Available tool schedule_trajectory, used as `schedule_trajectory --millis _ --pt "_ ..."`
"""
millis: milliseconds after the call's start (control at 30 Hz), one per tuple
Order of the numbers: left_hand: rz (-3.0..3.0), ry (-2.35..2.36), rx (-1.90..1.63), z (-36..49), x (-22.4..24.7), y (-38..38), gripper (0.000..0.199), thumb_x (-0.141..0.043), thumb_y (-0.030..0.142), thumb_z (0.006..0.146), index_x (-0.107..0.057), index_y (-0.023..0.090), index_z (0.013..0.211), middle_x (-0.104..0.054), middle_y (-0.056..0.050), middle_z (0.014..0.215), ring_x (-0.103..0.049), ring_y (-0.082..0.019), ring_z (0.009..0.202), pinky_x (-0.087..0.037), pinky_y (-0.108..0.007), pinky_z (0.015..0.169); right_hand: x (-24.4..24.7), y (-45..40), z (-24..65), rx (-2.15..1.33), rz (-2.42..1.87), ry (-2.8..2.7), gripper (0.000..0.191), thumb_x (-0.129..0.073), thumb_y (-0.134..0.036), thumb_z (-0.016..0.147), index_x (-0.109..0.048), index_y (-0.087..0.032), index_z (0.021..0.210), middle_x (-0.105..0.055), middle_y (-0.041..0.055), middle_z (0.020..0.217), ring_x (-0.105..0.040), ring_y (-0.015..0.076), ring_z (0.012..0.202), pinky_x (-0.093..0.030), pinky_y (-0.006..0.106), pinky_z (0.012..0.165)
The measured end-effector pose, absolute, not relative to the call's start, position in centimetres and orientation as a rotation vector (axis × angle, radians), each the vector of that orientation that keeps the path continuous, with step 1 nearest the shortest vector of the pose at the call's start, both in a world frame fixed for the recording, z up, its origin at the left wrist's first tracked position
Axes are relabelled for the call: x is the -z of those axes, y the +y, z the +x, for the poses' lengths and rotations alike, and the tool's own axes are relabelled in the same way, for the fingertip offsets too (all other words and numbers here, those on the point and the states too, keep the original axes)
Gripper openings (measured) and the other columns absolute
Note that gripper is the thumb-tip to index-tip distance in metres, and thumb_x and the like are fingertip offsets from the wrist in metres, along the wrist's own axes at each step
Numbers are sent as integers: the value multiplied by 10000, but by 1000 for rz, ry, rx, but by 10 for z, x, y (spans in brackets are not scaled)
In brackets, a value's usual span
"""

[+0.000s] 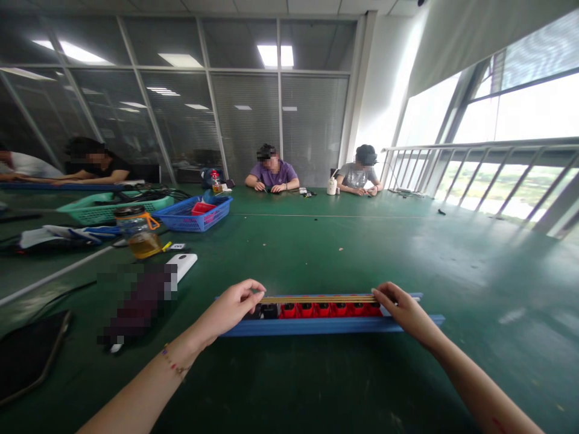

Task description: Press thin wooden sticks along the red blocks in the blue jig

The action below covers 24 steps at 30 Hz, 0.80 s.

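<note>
A long blue trough-like holder (316, 327) lies crosswise on the table before me, with a row of red blocks (324, 310) and a black block (270, 310) at its left. Along the row run thin, yellowish, rod-like strips (316, 299), level and just above the blocks or resting on them; I cannot tell which. My left hand (242, 299) pinches the left end of the strips between thumb and fingers. At the other end, my right hand (393, 299) grips them the same way. Fingertips hide both strip ends.
Left on the green table (294, 253) are a jar of amber liquid (143, 236), a blue basket (199, 216), a green basket (85, 208), a white-ended dark pouch (145, 298) and a dark tablet-like object (31, 355). Several people sit at the far side.
</note>
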<state>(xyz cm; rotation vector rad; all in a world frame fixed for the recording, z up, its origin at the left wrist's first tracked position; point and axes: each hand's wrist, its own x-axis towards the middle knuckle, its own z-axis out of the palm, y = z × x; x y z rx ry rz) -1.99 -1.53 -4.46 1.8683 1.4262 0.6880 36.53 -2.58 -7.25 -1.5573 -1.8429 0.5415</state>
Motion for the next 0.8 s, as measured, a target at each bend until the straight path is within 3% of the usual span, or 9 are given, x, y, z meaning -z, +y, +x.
schedule_trajectory --millis 200,433,633,800 --pt "1910 1398 -675 -24 44 -14 376 -415 480 779 -533 186 981 -552 17 619 -526 -139 601 -376 -234 573 76 -25 363 -453 -1640 -1845 292 -386 -492 816 -508 -228 845 -629 14 756 -571 175 692 -436 267 587" --pt "1971 1390 -612 -24 41 -17 353 -381 470 804 -558 199 942 -620 -7 730 -533 -139 599 -386 -228 550 74 -29 362 -361 -1639 -1884 285 -337 -471 849 -508 -244 873 -615 18 818 -568 180 756 -440 290 685" --pt "2174 1463 -660 -20 25 -18 283 -440 437 781 -594 240 913 -648 -18 906 -580 -184 830 -415 -244 716 73 -35 358 -133 -1562 -1850 261 -360 -429 858 -524 -230 899 -580 59 895 -536 197 857 -422 317 776" --pt "2317 1438 -391 -16 -5 -13 251 -451 394 769 -629 249 870 -659 0 888 -586 -173 813 -406 -229 690 46 -36 347 21 -1452 -2080 237 -385 -392 854 -557 -244 922 -576 70 967 -514 211 925 -414 357 806"
